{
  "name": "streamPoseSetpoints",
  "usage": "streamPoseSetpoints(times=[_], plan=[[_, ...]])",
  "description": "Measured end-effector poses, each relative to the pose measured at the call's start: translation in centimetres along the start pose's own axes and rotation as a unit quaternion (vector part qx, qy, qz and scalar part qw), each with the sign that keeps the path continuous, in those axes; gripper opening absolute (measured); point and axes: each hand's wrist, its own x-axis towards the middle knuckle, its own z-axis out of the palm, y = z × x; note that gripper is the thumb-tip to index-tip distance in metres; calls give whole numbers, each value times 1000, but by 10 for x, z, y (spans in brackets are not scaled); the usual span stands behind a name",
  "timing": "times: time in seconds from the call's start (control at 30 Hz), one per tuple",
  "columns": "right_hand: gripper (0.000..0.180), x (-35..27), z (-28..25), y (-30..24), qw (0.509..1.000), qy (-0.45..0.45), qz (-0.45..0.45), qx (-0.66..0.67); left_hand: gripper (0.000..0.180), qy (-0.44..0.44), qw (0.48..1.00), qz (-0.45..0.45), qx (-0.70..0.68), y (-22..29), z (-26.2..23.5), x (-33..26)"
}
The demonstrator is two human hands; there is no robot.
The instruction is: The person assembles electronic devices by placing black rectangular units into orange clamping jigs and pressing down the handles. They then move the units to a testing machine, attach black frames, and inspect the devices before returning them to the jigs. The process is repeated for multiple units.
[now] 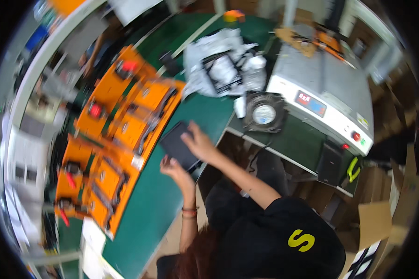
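Note:
A flat black rectangular object (179, 145) is tilted over the near edge of the green table. My right hand (199, 143) grips its right side, with fingers lying across the upper face. At its lower left edge is my left hand (173, 171), fingers curled against the object, a reddish band on that wrist. Motion blur hides the exact kind of the black object. Just left of both hands stands an orange fixture (125, 135) with clamps, red-tipped handles and dark strips along its slots.
Behind my hands lie a crumpled grey plastic bag (195, 60) and a clear bottle (254, 73). A square fan (264, 113) sits to the right, beside a grey machine (321, 79) with a lit display. Yellow-green cutters (353, 169) and cardboard boxes (376, 223) are farther right.

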Motion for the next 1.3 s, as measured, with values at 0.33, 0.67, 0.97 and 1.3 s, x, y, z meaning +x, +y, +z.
streamPoseSetpoints(times=[0.33,0.67,0.97,1.3], plan=[[72,20,-11,-4,991,-129,7,-41,51,-4,993,-92,-79,10,12,-1],[72,22,-10,-12,974,-165,-77,-132,52,33,997,-63,-28,13,7,10],[53,-167,-279,-87,990,-117,-83,-11,19,-247,937,240,-57,91,122,-71],[25,-469,-342,-243,786,571,136,-195,26,-604,552,521,-244,121,212,-206]])
